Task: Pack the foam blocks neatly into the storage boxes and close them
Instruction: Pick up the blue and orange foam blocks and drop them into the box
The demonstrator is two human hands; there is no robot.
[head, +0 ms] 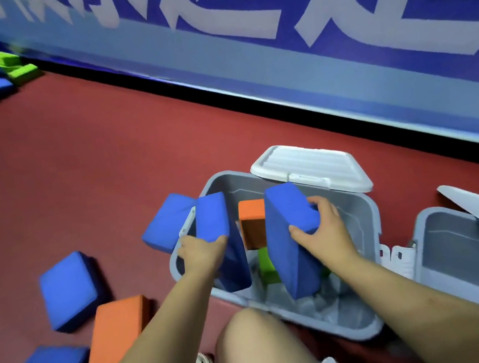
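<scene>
1. You are gripping two blue foam blocks, one per hand. Your left hand (202, 252) is curling its fingers and thumb round the near end of the left blue block (221, 241). Your right hand (322, 227) is clamping the upper end of the right blue block (291, 236).
2. Both blocks are standing on end inside the open grey box (368, 223), long axes running steeply down into it, tops leaning slightly away from you.
3. An orange block (253, 226) and a green block (266, 264) are sitting between the two blue ones; the next push down is depending on that gap.
4. The right block is lying nearer the free space on the box's right side.
5. The box floor is mostly hidden; you cannot tell whether either block is touching bottom.
6. The white lid (308, 166) is standing open behind.
</scene>
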